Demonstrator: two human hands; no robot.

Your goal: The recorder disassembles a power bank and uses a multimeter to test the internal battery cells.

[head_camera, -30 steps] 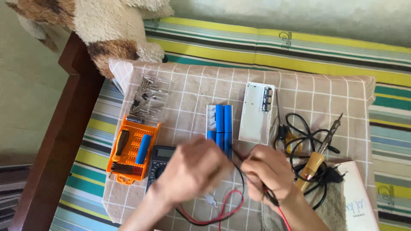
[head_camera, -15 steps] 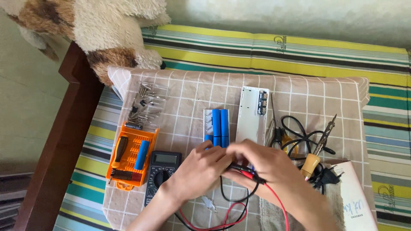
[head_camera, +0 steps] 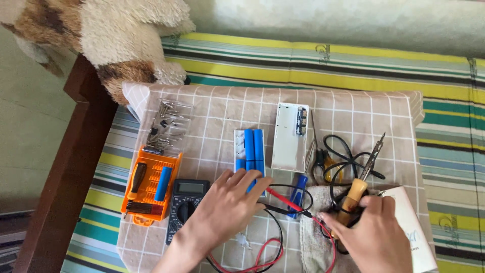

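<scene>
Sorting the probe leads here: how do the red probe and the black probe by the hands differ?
The red probe is red and sticks out from under the left hand; the black probe is black and lies just below it, pointing toward the right hand. The red one shows a longer shaft. Both are slim, lie nearly flat and trail leads.

Left hand: covers near ends of blue batteries. Right hand: cut by near edge, hides soldering iron handle base. Plush toy: cropped at far edge.
</scene>
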